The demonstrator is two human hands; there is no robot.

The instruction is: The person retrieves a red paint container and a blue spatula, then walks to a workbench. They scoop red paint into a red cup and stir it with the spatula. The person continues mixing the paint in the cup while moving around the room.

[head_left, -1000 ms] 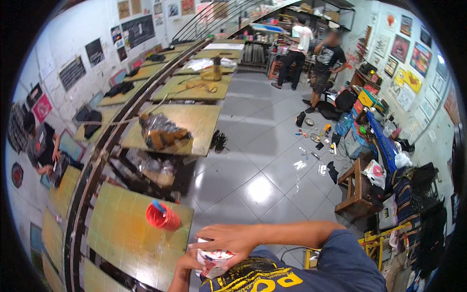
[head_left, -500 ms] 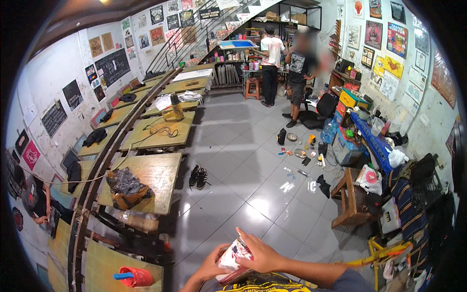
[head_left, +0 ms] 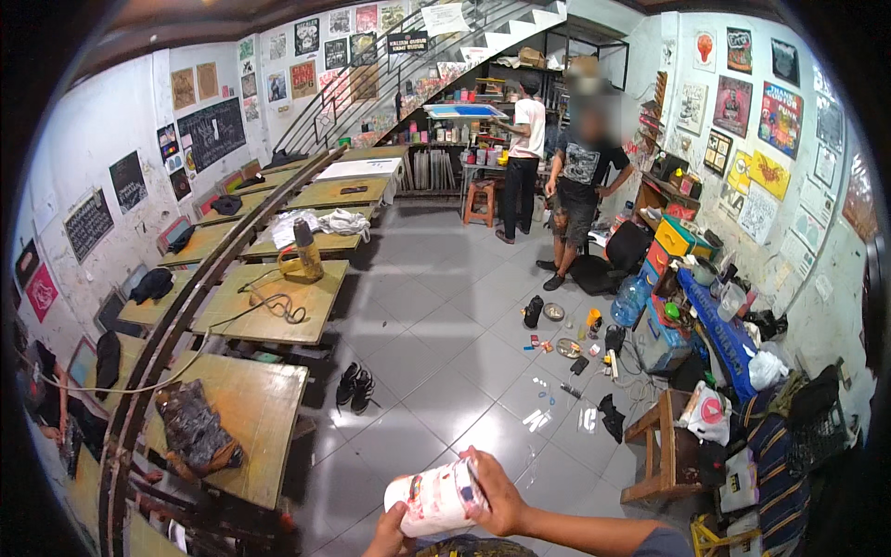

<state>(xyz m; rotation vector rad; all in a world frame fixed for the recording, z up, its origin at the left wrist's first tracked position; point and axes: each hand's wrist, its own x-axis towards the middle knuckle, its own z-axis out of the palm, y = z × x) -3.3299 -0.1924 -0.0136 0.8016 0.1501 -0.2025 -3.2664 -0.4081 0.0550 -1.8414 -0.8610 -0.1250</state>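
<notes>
Both hands hold a white tub (head_left: 434, 503) with red smears and dark spots, low in the middle of the view. It lies tilted nearly on its side, its long axis running left to right. My right hand (head_left: 497, 497) wraps round its right end, fingers over the top and rim. At the lower left end my left hand (head_left: 390, 533) grips it, thumb up against the wall. Whether the tub has a lid cannot be made out.
Wooden print boards (head_left: 260, 390) line a long metal rail (head_left: 139, 408) at left; one bears a black plastic bag (head_left: 197, 425), another a yellow corded tool (head_left: 303, 258). Shoes (head_left: 355, 388) and a wooden stool (head_left: 657, 446) stand on the floor. Two people (head_left: 524, 158) stand at the back.
The tub has turned from a steep tilt to nearly sideways, showing more of its wall. My view has shifted forward along the room; the red bucket at lower left has left the picture.
</notes>
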